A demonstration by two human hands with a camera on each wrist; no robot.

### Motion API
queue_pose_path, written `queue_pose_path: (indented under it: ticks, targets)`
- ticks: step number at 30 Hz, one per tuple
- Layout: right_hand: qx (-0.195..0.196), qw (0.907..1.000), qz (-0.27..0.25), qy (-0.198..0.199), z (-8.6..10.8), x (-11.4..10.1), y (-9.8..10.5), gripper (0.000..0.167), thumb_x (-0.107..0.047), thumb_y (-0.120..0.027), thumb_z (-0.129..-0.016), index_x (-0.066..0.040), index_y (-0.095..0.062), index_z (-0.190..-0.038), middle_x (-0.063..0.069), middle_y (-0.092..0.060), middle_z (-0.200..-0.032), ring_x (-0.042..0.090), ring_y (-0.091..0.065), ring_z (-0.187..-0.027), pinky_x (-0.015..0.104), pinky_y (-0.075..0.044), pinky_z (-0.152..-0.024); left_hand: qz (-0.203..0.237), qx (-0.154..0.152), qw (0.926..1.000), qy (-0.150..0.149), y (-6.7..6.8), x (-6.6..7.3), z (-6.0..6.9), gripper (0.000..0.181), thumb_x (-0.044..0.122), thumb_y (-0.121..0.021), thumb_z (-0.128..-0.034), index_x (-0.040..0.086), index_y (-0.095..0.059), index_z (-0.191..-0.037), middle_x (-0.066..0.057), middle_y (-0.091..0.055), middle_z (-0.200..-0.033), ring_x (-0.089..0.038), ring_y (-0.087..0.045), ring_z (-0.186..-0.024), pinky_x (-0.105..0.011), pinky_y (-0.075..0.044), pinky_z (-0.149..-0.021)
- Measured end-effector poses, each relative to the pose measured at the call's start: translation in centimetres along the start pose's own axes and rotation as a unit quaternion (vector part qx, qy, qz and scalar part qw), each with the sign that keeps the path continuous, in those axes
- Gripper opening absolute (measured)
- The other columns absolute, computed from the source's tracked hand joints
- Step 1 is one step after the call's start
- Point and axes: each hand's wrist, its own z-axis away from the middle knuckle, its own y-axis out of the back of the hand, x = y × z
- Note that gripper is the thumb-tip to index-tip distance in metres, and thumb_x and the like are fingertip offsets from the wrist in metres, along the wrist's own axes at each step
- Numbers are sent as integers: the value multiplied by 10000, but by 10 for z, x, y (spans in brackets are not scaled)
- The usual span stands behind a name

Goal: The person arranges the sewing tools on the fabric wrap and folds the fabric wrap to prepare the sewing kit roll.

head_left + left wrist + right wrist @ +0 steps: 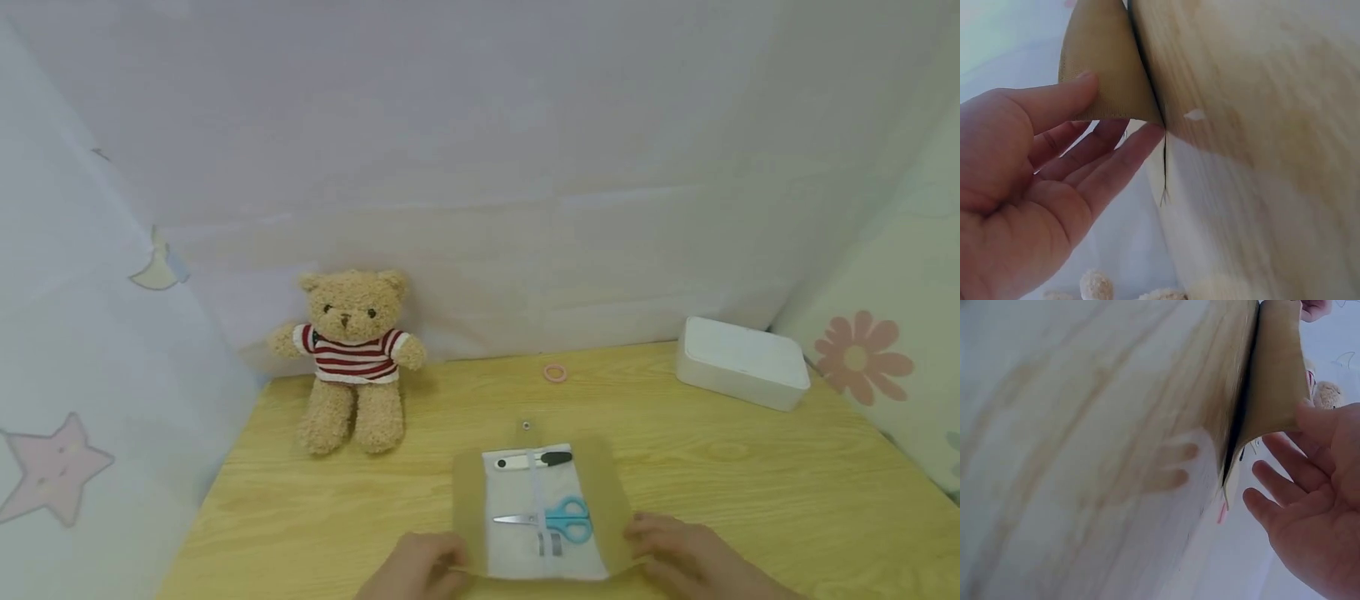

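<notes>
A tan fabric sewing case (609, 492) lies unfolded on the table, its near edge slightly raised. Inside, light-blue-handled scissors (567, 521) sit under a pale strap on the white lining. Above them is a slim white tool with a black end (517, 462), and below are small grey pieces (550, 545). My left hand (423, 567) pinches the near left corner, thumb on one face and fingers behind, as the left wrist view shows. At the near right corner my right hand (690, 552) pinches the fabric between thumb and index finger; its other fingers (1266, 509) spread loosely.
A teddy bear (352, 367) in a striped shirt sits at the back left against the white backdrop. A pink ring (555, 372) lies near the table's back edge. The white box (742, 362) stands at the back right.
</notes>
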Motion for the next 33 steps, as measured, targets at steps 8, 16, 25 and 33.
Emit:
queue_pose_path:
  ticks: [8, 16, 25, 33]
  targets:
    - [-255, 9912, -1111, -673, -7, -6, 2, 177, -141, -423, -1028, -218, -561, -1108, -138, -575, -852, -34, -510, -713, 206, -469, -602, 714, 127, 9958, 556, 16, -1, -1, 58, 194, -656, -900, 168, -681, -855, 144, -643, -788, 26, -557, -709, -218, -485, -642]
    - [313, 9892, -1263, -670, -23, 8, 4, 135, -78, -441, -1014, -124, -555, -957, -73, -516, -702, -36, -447, -625, 217, -438, -526, 1302, 348, 9880, 751, 26, -11, -20, 155, 158, -636, -920, 11, -677, -941, -36, -670, -710, -112, -622, -584, -255, -512, -521]
    - [167, 9768, -1580, -1434, -45, 22, 8, 181, -147, -485, -1004, -39, -607, -926, -38, -588, -623, -16, -434, -503, 216, -410, -453, 1733, 643, 9691, 1630, 18, -29, -32, 262, 155, -682, -873, -61, -657, -1017, -67, -663, -684, -165, -627, -507, -277, -513, -463]
    - [140, 9719, -1400, -1889, -59, 29, 4, 180, -167, -563, -963, -38, -644, -866, -36, -633, -682, 28, -516, -519, 222, -447, -463, 1332, 593, 9753, 1659, 12, -37, -34, 134, 123, -654, -875, -3, -686, -908, -16, -624, -576, -123, -587, -444, -265, -488, -432]
